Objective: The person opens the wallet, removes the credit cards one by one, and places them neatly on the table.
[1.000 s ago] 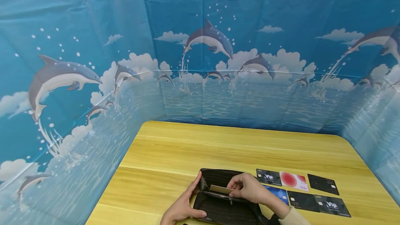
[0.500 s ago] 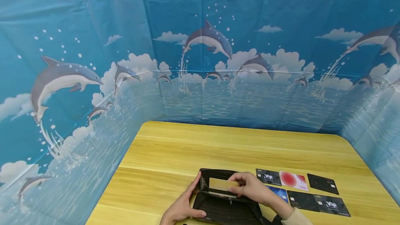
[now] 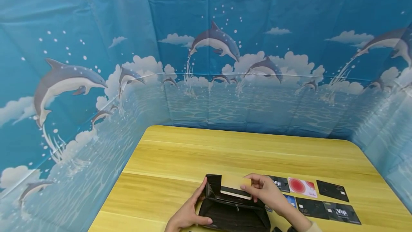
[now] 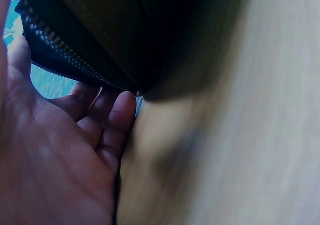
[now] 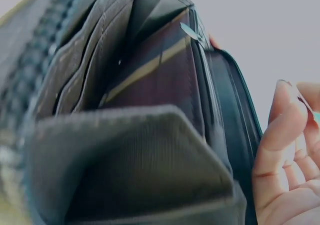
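A dark zip-around wallet (image 3: 233, 217) lies spread wide at the table's near side. My left hand (image 3: 193, 212) grips its left end, thumb on the near flap and fingers at the far one; in the left wrist view those fingers (image 4: 117, 122) curl by the zipper (image 4: 55, 40). Between thumb and fingers, my right hand (image 3: 268, 193) pinches a gold card (image 3: 233, 182) with a dark stripe, raised over the wallet's middle. The right wrist view shows card slots (image 5: 95, 50) and a zipper pull (image 5: 189, 31) inside; only a sliver of the card shows there.
Several cards lie in two rows to the right: a red-and-white one (image 3: 302, 187), a plain black one (image 3: 333, 190), black VIP cards (image 3: 342, 212) and a blue one (image 3: 290, 200) partly behind the right arm. A dolphin-print curtain (image 3: 209, 96) surrounds the yellow wooden table (image 3: 193, 153).
My right hand has drawn the gold card up out of the wallet's middle and slightly to the right, baring its striped face. The left hand has stayed on the wallet.
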{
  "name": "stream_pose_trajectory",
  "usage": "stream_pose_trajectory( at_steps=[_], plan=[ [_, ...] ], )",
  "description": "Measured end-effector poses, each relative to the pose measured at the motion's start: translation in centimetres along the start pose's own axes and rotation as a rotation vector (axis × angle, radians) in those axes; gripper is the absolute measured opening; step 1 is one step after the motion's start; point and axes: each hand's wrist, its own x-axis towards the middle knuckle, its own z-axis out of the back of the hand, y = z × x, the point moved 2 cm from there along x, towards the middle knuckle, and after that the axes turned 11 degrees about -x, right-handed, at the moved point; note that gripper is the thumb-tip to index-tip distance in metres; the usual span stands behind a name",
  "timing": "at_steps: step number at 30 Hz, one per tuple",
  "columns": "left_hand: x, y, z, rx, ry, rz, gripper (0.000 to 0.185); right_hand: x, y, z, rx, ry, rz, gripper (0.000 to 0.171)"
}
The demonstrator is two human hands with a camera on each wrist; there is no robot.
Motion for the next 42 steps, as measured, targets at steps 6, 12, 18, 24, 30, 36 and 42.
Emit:
stream_pose_trajectory(
  at_steps=[6, 12, 18, 24, 30, 36, 42],
  plan=[
    [0.1, 1.3, 0.3, -0.013, -0.003, -0.018, 0.110, -1.1, -0.7, 1.4, 0.055, -0.086, -0.063, 0.043],
    [0.0, 1.2, 0.2, 0.024, -0.010, -0.061, 0.109, -2.9, -2.1, 3.5, 0.104, -0.197, -0.192, 0.045],
    [0.0, 1.3, 0.2, 0.059, -0.017, -0.057, 0.109, -5.0, -4.2, 5.9, 0.069, -0.280, -0.324, 0.051],
    [0.1, 1.2, 0.4, 0.073, -0.022, -0.068, 0.109, -7.3, -6.6, 7.6, 0.028, -0.341, -0.488, 0.059],
    [0.2, 1.1, 0.4, 0.066, -0.020, -0.073, 0.110, -9.3, -9.6, 8.5, -0.038, -0.345, -0.591, 0.068],
    [0.2, 1.0, 0.3, 0.019, -0.011, -0.049, 0.111, -10.5, -11.9, 8.0, 0.015, -0.354, -0.661, 0.068],
    [0.2, 1.0, 0.2, 0.025, -0.016, -0.019, 0.113, -10.6, -13.5, 7.5, -0.079, -0.303, -0.709, 0.063]
  ],
)
